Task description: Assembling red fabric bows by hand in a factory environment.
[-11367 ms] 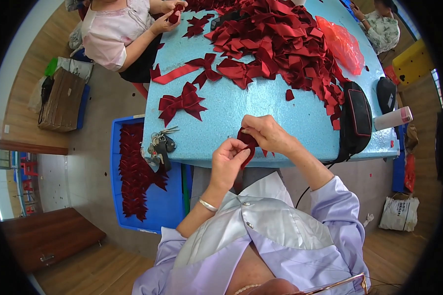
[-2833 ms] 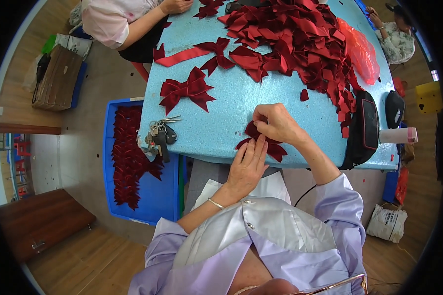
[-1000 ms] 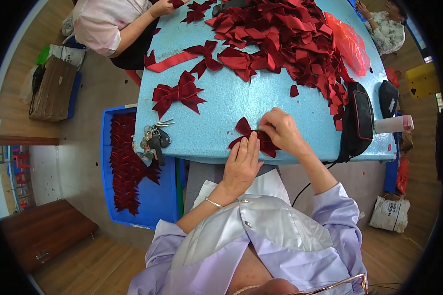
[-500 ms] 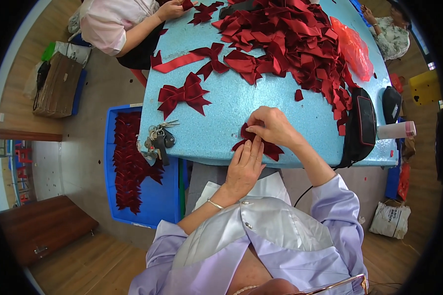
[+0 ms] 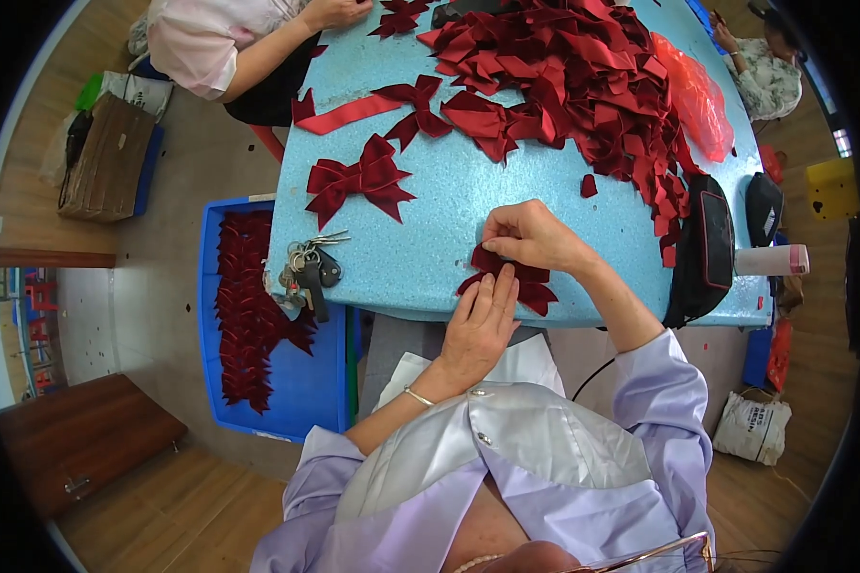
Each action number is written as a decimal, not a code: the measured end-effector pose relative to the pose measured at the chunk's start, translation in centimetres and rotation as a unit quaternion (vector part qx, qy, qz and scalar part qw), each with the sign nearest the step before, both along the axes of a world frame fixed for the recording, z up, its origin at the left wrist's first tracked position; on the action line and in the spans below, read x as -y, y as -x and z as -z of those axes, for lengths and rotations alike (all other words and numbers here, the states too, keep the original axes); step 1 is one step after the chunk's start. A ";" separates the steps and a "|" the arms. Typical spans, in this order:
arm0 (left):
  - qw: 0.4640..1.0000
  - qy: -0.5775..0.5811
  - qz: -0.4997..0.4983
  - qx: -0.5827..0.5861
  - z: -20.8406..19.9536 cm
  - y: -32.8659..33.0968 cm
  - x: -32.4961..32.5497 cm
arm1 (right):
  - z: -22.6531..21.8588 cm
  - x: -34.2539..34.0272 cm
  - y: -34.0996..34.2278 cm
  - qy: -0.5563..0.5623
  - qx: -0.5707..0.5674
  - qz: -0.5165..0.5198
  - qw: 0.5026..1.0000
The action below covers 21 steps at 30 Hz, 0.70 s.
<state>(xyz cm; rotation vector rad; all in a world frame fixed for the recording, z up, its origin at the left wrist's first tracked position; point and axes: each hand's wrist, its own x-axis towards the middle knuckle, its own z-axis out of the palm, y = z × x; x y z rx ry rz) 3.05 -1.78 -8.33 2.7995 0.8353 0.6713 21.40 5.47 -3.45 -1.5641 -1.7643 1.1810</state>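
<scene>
A dark red velvet ribbon bow (image 5: 535,292) lies near the front edge of the blue speckled table (image 5: 392,277). My left hand (image 5: 478,336) rests flat over it, fingers stretched out and pressing its middle against the tabletop. Just beyond, my right hand (image 5: 537,237) has thumb and fingers pinched at the bow's upper loop; the fingertips partly cover the fabric. A finished-looking red bow (image 5: 358,180) sits to the left. Farther off are another bow (image 5: 420,113) with a long ribbon tail and a loose bow (image 5: 492,124).
A large heap of red ribbon pieces (image 5: 583,76) covers the far right, beside a red plastic bag (image 5: 693,95). Keys (image 5: 311,272) lie at the left edge. A black pouch (image 5: 705,248) and a pink bottle (image 5: 772,260) stand right. Rows of bows fill part of a blue bin (image 5: 306,392).
My right hand keeps its pinch at the bow's upper loop with a slight shift; my left hand stays flat. The co-worker's hand at upper left no longer shows the red piece.
</scene>
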 end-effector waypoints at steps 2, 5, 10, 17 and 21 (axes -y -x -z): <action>1.000 -0.001 0.002 -0.006 -0.1 0.0 0.0 | 0.0 -0.1 0.0 0.002 0.008 -0.006 1.000; 1.000 0.000 0.000 -0.006 -0.2 0.0 0.0 | 0.0 -0.2 0.1 0.002 0.023 -0.021 0.999; 1.000 0.001 0.001 -0.007 0.0 0.0 0.0 | 0.8 -0.1 0.3 -0.033 0.057 -0.017 0.998; 1.000 0.002 0.007 -0.006 0.2 0.0 0.1 | 1.3 0.9 1.4 -0.064 0.086 0.062 0.992; 1.000 0.008 0.001 0.010 -0.3 -0.3 0.0 | 1.9 1.1 1.7 -0.128 0.110 0.046 0.985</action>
